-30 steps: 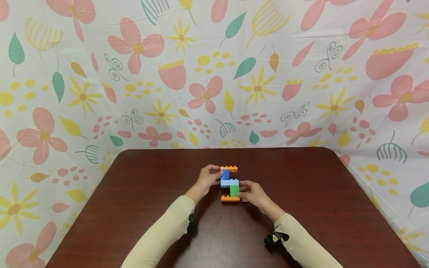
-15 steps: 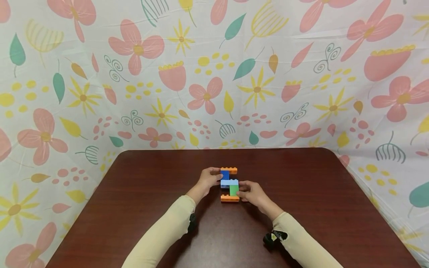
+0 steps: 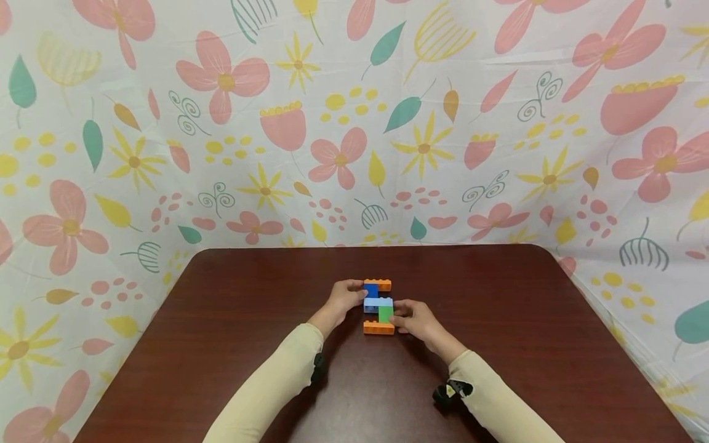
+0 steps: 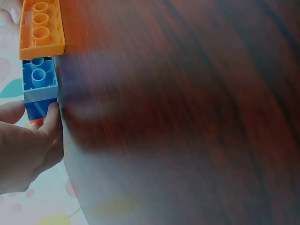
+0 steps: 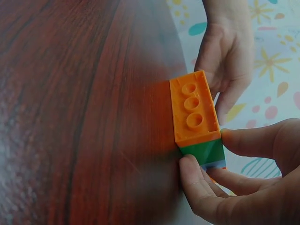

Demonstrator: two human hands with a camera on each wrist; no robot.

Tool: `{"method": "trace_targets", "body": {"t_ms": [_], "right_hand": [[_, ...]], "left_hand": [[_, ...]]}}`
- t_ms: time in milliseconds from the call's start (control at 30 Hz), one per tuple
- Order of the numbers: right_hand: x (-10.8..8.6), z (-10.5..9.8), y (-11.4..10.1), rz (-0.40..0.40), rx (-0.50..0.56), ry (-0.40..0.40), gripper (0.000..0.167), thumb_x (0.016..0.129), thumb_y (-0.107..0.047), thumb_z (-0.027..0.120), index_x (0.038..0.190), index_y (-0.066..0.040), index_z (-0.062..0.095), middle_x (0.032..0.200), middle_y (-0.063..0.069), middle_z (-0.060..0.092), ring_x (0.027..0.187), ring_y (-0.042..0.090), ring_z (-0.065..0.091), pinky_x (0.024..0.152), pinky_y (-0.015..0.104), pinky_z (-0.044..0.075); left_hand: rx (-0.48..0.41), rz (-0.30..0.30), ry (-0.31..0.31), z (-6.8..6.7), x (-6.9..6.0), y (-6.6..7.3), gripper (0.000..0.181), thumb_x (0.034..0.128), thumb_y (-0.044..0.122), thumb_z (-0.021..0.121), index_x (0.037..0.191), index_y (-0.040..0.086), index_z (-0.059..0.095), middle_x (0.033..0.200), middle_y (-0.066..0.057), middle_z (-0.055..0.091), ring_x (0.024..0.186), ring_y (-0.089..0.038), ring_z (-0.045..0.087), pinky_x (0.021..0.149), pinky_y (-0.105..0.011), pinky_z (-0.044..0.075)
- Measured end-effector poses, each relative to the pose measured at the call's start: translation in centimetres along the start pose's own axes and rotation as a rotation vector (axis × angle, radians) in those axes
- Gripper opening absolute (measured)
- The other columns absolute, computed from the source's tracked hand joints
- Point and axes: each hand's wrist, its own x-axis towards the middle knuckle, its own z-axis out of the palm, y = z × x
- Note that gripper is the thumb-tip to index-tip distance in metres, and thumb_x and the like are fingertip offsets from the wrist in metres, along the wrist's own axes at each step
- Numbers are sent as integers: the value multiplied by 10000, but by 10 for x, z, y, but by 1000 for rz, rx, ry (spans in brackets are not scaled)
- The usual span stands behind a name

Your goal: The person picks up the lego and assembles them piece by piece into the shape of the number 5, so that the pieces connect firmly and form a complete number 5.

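A joined build of toy building bricks is held between both hands over the middle of the table. From far to near in the head view it has an orange brick (image 3: 382,285), a dark blue brick (image 3: 370,291), a light blue brick (image 3: 379,305), a green brick (image 3: 384,315) and another orange brick (image 3: 379,328). My left hand (image 3: 342,299) pinches the dark blue brick (image 4: 40,110) from the left. On the right, my right hand (image 3: 418,320) pinches the green brick (image 5: 205,153) between thumb and fingers. Hollow undersides of the near orange brick (image 5: 194,108) show in both wrist views.
The dark brown table (image 3: 266,289) extends all round the hands. Behind it hangs a white floral cloth (image 3: 354,123). Dark wrist-worn devices sit at the left cuff (image 3: 318,367) and the right cuff (image 3: 451,392).
The build has tilted slightly: its far end sits lower in the head view, and more of the near orange brick's front face shows. Both hands keep their hold.
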Motion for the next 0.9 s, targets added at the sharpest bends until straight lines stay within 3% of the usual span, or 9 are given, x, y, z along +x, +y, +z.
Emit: {"method": "trace_targets", "body": {"t_ms": [600,900], "right_hand": [[0,-3,2,21,0,3,436,921,-42,628,1319,82,503,1177,244,581,950,291,644,781,403,552],[-2,-1,4,10,9,-6,438,935,-50,610,1335,79,489,1129,216,583,956,292,634,788,403,549]], "left_hand": [[9,-3,-4,2,-1,-1,365,925,33,621,1285,-9,576,1245,-203,568,1027,-257,639,932,-392,488],[-6,32,-28,0,-3,-6,356,934,18,603,1283,-36,560,1161,-186,585,1045,-293,627,884,-386,519]]}}
